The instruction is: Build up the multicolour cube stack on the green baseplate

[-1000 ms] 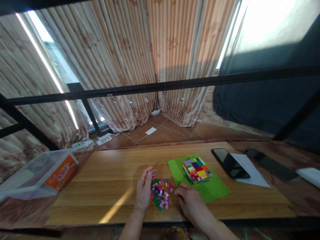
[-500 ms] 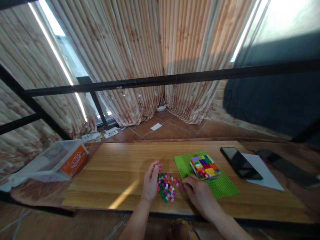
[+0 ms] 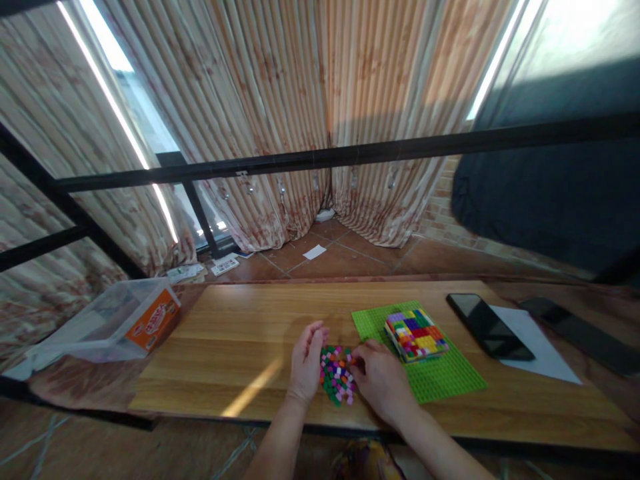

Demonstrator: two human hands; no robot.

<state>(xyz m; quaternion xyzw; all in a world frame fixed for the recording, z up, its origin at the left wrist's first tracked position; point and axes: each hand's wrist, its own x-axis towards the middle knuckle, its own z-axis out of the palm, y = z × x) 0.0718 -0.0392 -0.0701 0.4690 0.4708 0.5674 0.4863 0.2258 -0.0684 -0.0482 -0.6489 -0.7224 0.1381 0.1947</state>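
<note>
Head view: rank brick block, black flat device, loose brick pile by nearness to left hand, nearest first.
From the left hand:
1. Loose brick pile: just to its right.
2. Brick block: farther right, on the green baseplate.
3. Black flat device: right of the baseplate.

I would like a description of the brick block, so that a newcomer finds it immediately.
On the right half of the wooden table, find the bright green plate. The brick block sits on it, just beyond the right hand. Unlike the loose little pieces heaped beside the left hand, it is one box-shaped mass with a patchwork top of many colours.
</note>
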